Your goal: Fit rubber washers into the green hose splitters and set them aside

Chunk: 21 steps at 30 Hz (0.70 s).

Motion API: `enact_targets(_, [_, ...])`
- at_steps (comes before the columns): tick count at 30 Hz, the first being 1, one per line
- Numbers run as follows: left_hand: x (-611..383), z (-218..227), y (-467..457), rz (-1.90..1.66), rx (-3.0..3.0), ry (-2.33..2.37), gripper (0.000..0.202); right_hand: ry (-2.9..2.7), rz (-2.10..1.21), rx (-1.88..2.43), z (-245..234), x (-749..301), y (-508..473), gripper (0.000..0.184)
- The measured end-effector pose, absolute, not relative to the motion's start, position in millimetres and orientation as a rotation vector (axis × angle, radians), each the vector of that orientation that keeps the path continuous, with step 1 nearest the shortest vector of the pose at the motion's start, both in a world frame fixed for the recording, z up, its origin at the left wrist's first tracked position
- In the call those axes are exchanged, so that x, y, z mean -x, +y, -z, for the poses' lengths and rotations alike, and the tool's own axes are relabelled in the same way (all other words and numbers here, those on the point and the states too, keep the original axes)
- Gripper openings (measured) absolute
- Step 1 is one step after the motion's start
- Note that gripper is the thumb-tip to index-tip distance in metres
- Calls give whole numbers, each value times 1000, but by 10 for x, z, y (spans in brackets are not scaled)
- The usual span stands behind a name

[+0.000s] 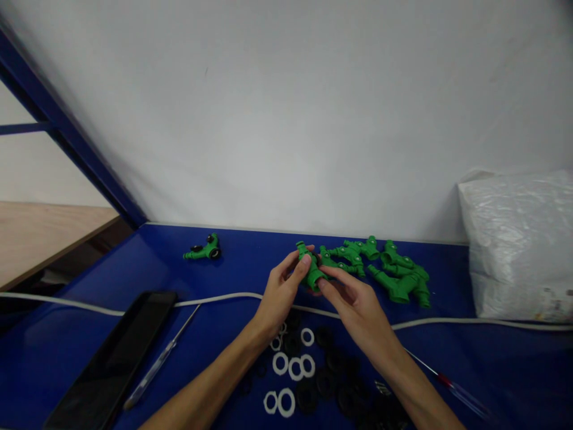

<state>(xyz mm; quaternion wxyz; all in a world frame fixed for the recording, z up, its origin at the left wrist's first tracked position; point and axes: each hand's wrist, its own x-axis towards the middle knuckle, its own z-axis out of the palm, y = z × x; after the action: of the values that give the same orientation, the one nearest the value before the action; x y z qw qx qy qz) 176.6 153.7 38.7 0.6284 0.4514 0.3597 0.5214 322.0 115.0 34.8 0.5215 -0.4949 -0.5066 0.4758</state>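
My left hand (281,292) is closed round a green plastic fitting (310,267), thumb and fingers pinching it just above the blue table. My right hand (353,301) meets it from the right, fingertips pressed to the fitting's lower end. Just behind and to the right lies a pile of several more green fittings (394,272). One green fitting with black parts on it (203,249) lies alone at the back left. White rings (290,367) and black rings (333,382) are scattered on the table under my forearms.
A dark tablet (116,358) and a thin clear-handled tool (159,361) lie at the left. A white cable (215,298) crosses the table. A white plastic bag (521,245) stands at the right against the wall. A red-tipped clear tool (456,391) lies at the right front.
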Motion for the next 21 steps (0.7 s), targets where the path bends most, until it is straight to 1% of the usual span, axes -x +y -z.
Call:
enact_targets(4, [-1770,-363,1542,-1164,-1097,831,46,-1086,-1235,1131,-389,-3224,1160,37])
enact_targets(9, [-1774,-315,1507,-1143,-1211,784,57,-861,-1308,1043,-395,-3224,1173,30])
enact_targets(12, [-1760,-295,1486,-1110,-1306,755,55,-841,-1303,1024,-372,-3232,1179,27])
enact_targets(21, [-1725,-234,1506,-1061,-1648,797,57,-844,-1254,1067,-424,-3239,1149,32])
